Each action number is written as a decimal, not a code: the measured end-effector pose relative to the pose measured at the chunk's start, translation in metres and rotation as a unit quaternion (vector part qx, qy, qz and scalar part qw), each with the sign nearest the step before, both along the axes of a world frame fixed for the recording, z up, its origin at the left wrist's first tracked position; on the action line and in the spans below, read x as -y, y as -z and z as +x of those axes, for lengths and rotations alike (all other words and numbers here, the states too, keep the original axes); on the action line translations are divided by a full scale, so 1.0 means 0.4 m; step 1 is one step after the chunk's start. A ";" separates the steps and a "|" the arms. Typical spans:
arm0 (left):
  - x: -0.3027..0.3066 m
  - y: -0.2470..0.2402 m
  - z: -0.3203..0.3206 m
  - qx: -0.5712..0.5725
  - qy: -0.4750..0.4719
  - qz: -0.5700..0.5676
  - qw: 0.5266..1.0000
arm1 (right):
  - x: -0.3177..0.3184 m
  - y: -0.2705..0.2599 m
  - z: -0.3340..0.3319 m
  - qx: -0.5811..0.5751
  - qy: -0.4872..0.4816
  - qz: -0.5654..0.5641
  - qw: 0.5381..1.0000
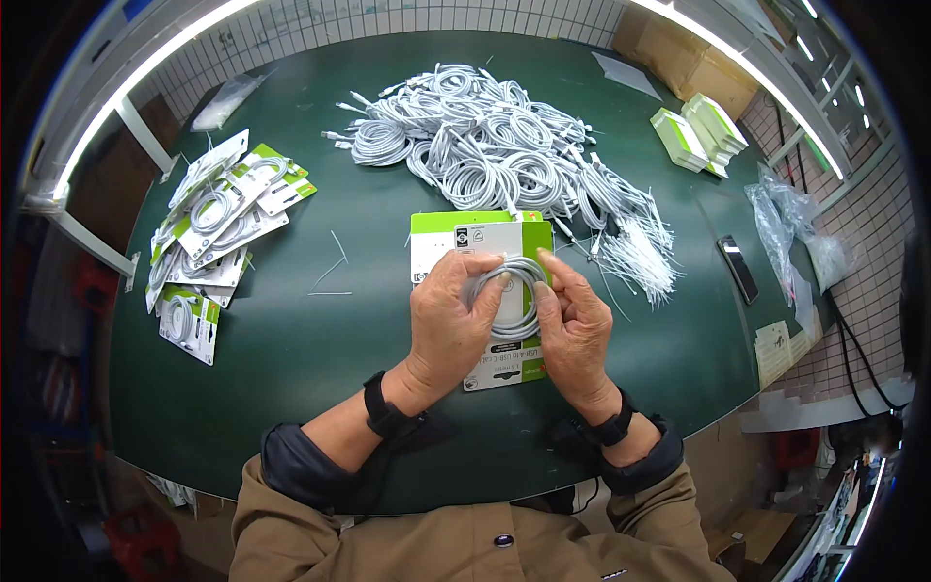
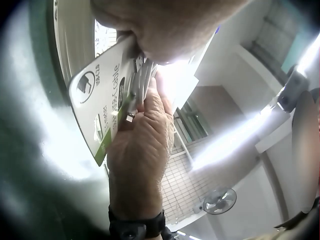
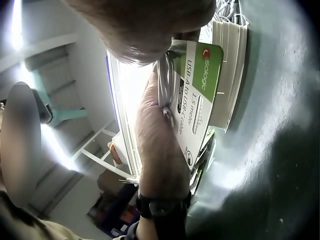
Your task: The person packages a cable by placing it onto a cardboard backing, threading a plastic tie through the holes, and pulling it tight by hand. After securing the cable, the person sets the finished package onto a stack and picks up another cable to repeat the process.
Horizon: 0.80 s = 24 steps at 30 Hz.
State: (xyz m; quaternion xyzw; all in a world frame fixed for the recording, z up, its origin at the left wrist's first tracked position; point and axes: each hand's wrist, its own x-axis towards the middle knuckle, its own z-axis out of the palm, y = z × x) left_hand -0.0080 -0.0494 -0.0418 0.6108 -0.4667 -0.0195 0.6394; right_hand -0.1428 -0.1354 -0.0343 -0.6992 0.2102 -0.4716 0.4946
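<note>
A coiled light-grey USB cable (image 1: 524,325) lies against a white-and-green printed packaging card (image 1: 497,367). My left hand (image 1: 451,315) pinches the coil's left side between thumb and forefinger. On the other side my right hand (image 1: 579,335) holds the coil with its thumb, the forefinger up by the card's edge. In the right wrist view the card (image 3: 192,100) is tilted, with print reading USB-A to USB-C cable, and a metal plug shows beside the fingers. Below it a thick stack of cards (image 3: 230,75) sits on the table.
A large heap of coiled cables (image 1: 485,136) lies at the back, with a bundle of white ties (image 1: 638,257) at its right. Carded cables (image 1: 208,223) are piled at the left. Green-and-white boxes (image 1: 698,136), a phone (image 1: 738,269) and plastic bags (image 1: 786,223) are at the right.
</note>
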 end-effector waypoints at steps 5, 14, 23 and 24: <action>-0.008 0.000 0.002 -0.005 0.014 0.008 1.000 | 0.025 0.017 -0.016 -0.055 0.002 -0.101 0.993; -0.008 0.011 0.010 -0.007 0.030 -0.012 0.999 | 0.020 0.008 -0.012 -0.039 -0.033 -0.084 0.995; -0.020 0.017 0.001 -0.013 0.048 0.012 0.999 | 0.034 0.018 -0.016 -0.035 -0.110 0.023 0.993; -0.019 0.017 -0.001 -0.003 0.048 0.011 0.999 | 0.032 0.016 -0.016 -0.037 -0.111 0.034 0.993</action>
